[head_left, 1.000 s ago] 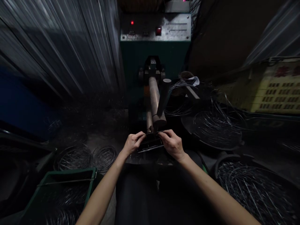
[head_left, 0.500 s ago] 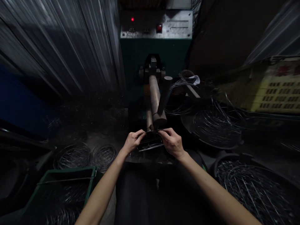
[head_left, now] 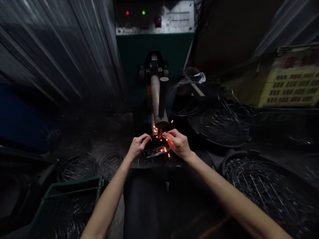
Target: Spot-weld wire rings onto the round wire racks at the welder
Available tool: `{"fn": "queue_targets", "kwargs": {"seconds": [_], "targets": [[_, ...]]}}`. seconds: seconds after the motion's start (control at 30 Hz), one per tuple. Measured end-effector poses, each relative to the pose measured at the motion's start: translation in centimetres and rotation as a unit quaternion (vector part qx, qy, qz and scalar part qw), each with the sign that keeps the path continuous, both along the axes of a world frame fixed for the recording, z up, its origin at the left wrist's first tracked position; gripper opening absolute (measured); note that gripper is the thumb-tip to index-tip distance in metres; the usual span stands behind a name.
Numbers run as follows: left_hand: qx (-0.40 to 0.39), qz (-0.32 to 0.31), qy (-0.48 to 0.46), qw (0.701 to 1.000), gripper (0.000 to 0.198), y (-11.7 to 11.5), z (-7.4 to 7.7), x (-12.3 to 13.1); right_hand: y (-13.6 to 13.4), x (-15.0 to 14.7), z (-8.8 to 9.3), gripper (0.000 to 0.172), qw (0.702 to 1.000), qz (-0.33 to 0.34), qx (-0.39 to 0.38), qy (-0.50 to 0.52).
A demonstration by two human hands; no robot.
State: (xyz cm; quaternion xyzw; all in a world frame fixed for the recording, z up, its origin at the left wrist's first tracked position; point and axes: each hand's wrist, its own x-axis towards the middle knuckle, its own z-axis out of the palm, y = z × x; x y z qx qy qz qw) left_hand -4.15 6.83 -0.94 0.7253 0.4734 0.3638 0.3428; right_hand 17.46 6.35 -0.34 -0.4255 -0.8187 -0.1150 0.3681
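Between my two hands is a round wire rack [head_left: 156,152] with parallel bars, its far edge at the electrode tips of a spot welder [head_left: 156,89]. Orange sparks [head_left: 163,149] fly from the contact point and scatter over the bars. My left hand [head_left: 138,146] pinches the rack's rim on the left of the tips. On the right, close beside the tips, my right hand [head_left: 178,143] pinches the same rim, lit orange by the sparks. Above, the control panel [head_left: 154,25] shows a red and a green light.
A green crate [head_left: 68,186] of wire pieces stands at lower left, with round wire racks [head_left: 109,165] behind it. Dark tubs hold loose wires [head_left: 224,124] and wire parts [head_left: 264,189] at right. A yellow crate [head_left: 289,86] stands farther back.
Sparks have appeared at the welder tips, and a green light now shows beside the red one. Both hands keep their pinch on the rack. The whole view has shifted slightly.
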Motion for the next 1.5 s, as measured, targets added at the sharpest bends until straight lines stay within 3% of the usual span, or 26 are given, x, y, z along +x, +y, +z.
{"fn": "queue_targets", "kwargs": {"seconds": [0.07,0.23,0.37,0.5,0.63,0.73,0.87,1.0,1.2,1.5], "targets": [[0.005,0.004,0.008,1.000,0.033,0.1,0.0,-0.1,-0.1,0.8,0.2,0.023,1.000,0.008,-0.026,0.013],[0.022,-0.010,0.016,1.000,0.033,0.7,-0.1,0.1,-0.1,4.5,-0.4,0.023,0.986,-0.049,-0.120,0.107],[0.017,-0.009,0.017,1.000,0.034,0.6,-0.7,-0.3,0.3,6.3,-0.9,0.018,0.971,0.008,-0.206,0.121],[0.064,0.009,0.062,0.996,0.032,-0.9,-0.7,-2.0,-0.5,5.2,-0.4,0.017,0.971,0.031,-0.196,0.134],[0.157,0.123,0.162,0.966,0.037,-3.6,1.7,-1.8,-2.7,2.4,-0.5,0.022,0.986,-0.007,-0.143,0.082],[0.170,0.065,0.270,0.945,0.042,-4.6,3.8,0.8,-4.0,0.6,-0.9,0.027,0.991,-0.029,-0.128,0.025],[0.097,-0.027,0.366,0.925,0.030,-4.2,5.0,3.3,-4.4,-0.4,-0.5,0.025,0.988,0.012,-0.152,-0.010],[0.062,-0.044,0.352,0.933,0.017,-3.7,5.5,3.2,-4.0,0.2,0.6,0.026,0.977,0.065,-0.201,-0.003],[0.048,-0.043,0.288,0.955,0.022,-3.0,6.0,2.8,-3.1,0.6,1.2,0.019,0.984,0.050,-0.170,0.023],[0.025,-0.033,0.263,0.964,0.019,-0.7,6.2,2.3,-1.0,0.2,1.4,0.019,0.985,0.035,-0.161,0.056]]}}
